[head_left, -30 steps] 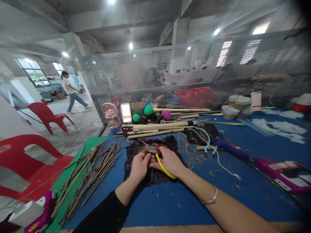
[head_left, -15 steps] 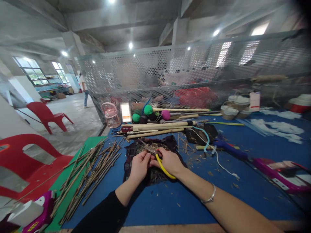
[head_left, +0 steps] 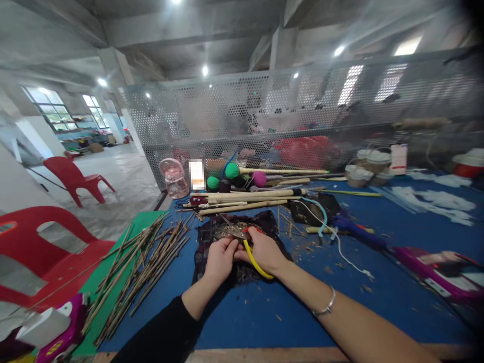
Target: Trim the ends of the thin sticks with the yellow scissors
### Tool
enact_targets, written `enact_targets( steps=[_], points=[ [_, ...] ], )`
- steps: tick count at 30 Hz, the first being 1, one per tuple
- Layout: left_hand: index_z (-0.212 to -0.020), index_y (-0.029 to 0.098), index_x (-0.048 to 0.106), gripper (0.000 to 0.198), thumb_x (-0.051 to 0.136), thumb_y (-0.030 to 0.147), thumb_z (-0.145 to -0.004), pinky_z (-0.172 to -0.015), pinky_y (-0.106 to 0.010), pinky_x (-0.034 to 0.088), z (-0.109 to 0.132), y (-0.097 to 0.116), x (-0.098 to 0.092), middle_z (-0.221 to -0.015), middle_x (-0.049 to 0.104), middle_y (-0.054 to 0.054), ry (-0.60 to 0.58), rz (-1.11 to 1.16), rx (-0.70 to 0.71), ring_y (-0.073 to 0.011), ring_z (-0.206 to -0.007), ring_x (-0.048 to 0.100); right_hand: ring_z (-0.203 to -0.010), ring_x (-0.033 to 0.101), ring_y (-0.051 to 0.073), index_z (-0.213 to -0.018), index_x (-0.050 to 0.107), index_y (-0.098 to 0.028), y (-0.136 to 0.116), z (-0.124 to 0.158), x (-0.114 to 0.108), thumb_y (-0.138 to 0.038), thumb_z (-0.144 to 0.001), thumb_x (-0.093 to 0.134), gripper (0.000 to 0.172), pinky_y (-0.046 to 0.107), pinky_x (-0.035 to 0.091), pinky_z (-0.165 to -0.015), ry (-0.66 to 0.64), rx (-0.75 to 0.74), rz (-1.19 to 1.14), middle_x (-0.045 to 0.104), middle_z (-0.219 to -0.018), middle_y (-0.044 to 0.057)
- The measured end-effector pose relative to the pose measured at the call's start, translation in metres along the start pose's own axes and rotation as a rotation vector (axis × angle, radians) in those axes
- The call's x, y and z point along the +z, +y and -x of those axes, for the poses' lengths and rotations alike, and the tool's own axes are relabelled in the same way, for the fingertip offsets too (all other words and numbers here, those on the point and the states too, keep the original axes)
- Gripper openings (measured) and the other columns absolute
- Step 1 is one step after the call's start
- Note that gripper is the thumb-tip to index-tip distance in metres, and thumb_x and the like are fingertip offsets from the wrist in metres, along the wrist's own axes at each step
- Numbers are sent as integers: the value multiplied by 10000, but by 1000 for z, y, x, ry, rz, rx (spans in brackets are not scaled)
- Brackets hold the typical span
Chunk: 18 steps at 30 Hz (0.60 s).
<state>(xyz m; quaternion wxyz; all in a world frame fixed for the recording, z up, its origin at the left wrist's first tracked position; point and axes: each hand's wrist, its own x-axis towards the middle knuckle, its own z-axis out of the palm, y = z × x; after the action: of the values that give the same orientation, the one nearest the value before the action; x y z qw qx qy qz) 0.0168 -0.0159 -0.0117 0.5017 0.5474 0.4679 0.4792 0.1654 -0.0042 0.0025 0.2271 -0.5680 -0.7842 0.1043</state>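
My right hand (head_left: 265, 252) is closed around a pair of scissors with yellow and red handles (head_left: 254, 261). Their metal blades (head_left: 237, 233) point away to the upper left, over a dark cloth (head_left: 206, 252) strewn with small plant clippings (head_left: 227, 228). Close beside it, my left hand (head_left: 220, 258) is pinched, thumb against fingers, just below the blades. Whatever lies between its fingers is too small or hidden to name. The fingertips of both hands nearly meet above the cloth.
Thin brown sticks (head_left: 145, 269) lie in a loose pile at left. Behind the cloth are bamboo rods (head_left: 245, 205) and balls of yarn (head_left: 232, 170). A purple-handled tool (head_left: 355, 232) and white cord (head_left: 342, 254) lie at right. A red chair (head_left: 56, 252) stands left of the table.
The red scissor handle shows more now, above my right hand. Both hands stay nearly in place. A person walking in the left background is no longer in view.
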Motion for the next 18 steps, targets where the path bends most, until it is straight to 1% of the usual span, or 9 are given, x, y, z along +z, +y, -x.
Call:
enact_targets(
  steps=[5, 10, 15, 18],
  points=[
    [-680, 134, 603, 324, 517, 441, -737, -475, -203, 380, -1, -2, -1, -610, 612, -29, 31, -15, 4, -104, -485, 510, -688, 605, 205, -896, 458, -195, -1, -2, 0, -642, -619, 581, 540, 248, 312, -563, -38, 46, 50, 623, -772, 49],
    [-674, 144, 559, 283, 514, 415, -743, -455, -195, 369, -2, 1, -2, -619, 583, -5, 1, 41, -4, -82, -463, 469, -702, 617, 212, -876, 487, -192, -2, -3, -2, -676, -629, 540, 546, 250, 321, -558, -52, 75, 105, 636, -760, 55],
    [-664, 167, 484, 244, 491, 393, -757, -461, -198, 388, -3, 4, -1, -588, 551, 15, 3, 1, 14, -82, -462, 465, -736, 623, 221, -881, 521, -191, -3, -4, -4, -677, -646, 524, 540, 253, 339, -571, -64, 90, 119, 647, -781, 61],
    [-668, 181, 451, 238, 457, 394, -771, -456, -207, 395, -4, 2, -1, -559, 513, 34, 16, -41, -1, -85, -437, 456, -726, 621, 213, -876, 537, -205, -4, -3, -4, -667, -668, 509, 508, 250, 334, -564, -74, 81, 117, 649, -771, 51]
  ],
)
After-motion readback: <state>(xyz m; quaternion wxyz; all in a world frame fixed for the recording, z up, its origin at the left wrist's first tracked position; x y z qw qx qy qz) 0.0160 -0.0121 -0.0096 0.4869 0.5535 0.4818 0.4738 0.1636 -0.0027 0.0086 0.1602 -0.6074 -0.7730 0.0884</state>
